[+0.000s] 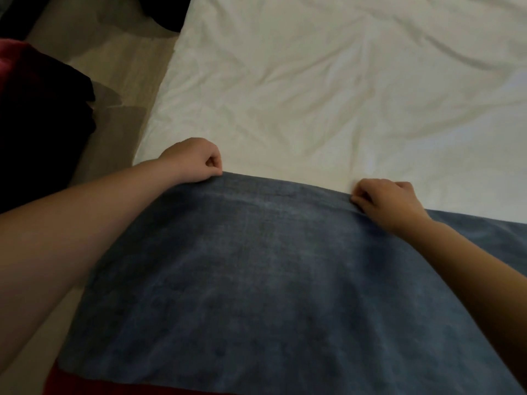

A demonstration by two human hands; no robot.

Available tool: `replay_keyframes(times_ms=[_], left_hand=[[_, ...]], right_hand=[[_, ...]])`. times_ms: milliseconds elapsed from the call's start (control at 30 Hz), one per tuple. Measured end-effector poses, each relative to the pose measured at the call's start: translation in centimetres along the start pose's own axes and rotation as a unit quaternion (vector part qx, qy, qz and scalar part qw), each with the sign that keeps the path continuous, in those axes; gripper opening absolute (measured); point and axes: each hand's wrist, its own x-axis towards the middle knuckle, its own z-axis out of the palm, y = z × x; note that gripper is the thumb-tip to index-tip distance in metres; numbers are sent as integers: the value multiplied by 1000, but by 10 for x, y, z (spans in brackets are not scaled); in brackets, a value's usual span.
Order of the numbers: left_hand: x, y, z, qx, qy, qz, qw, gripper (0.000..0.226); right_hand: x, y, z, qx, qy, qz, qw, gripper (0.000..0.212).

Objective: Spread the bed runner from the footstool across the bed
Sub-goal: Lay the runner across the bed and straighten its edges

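A blue-grey bed runner (256,280) lies over the near end of the white bed (328,95), filling the lower half of the view and running off to the right. My left hand (194,162) pinches the runner's far edge near the bed's left corner. My right hand (390,201) pinches the same edge further right. Both arms reach forward over the cloth. The far edge of the runner sits across the wrinkled white sheet. The footstool is not clearly in view.
Pale floor (114,67) runs along the bed's left side. A dark and red heap of fabric (37,115) sits at the left. Another dark object (162,10) lies at the top by the bed's edge. A red strip (114,387) shows at the bottom.
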Motion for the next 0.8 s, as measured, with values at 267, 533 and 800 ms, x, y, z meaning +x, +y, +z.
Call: replay_keyframes(times_ms=[267, 533, 800], left_hand=[[-8, -5, 2, 108, 43, -5, 993, 7], [-20, -42, -16, 213, 10, -56, 975, 13], [-16, -40, -13, 312, 57, -66, 946, 10]], right_hand=[[3, 3, 15, -9, 58, 46, 997, 18], [-3, 13, 18, -14, 81, 59, 995, 19], [-5, 10, 29, -9, 130, 62, 990, 18]])
